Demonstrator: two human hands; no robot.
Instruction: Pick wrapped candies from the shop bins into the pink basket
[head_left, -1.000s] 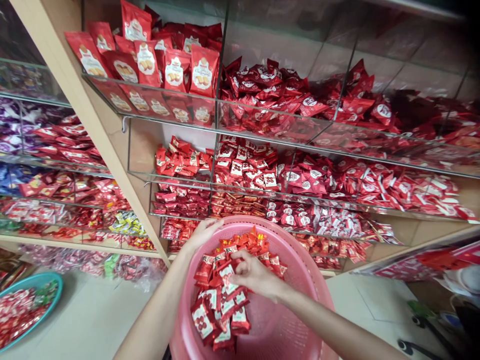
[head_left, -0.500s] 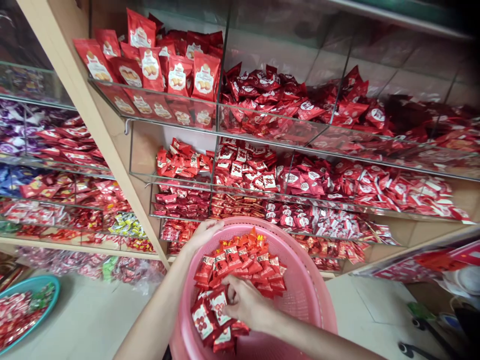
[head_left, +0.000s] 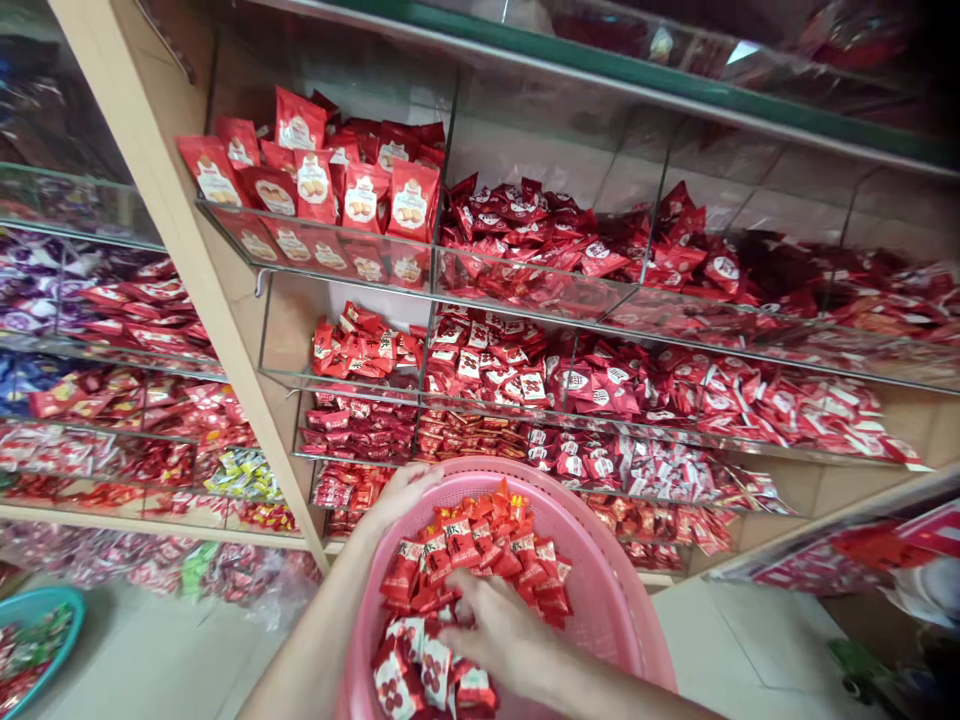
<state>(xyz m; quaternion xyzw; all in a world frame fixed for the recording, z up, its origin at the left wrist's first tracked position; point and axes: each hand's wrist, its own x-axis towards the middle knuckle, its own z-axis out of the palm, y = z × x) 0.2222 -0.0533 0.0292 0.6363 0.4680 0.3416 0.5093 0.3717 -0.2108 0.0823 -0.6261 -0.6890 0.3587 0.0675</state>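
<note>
A round pink plastic basket with perforated walls is in front of me at the bottom centre. My left hand wraps over its far left rim. Inside lie red-orange candy packets with black characters, and nearer to me red-and-white packets with a round red fruit print. Over the nearer packets my right hand reaches in, thumb and forefinger apart. No packet shows clearly between those fingers, and the other fingers are partly hidden.
Glass-fronted shelves full of red packets run across behind the basket. A wooden upright divides them from more shelves at the left. On the floor at lower left stands a turquoise basket of candies. Plastic bags lie below the shelves.
The view has tilted up, so the shelves and basket sit lower in the picture. My right hand has shifted slightly over the fruit-print packets, which lie differently, and its fingers have spread.
</note>
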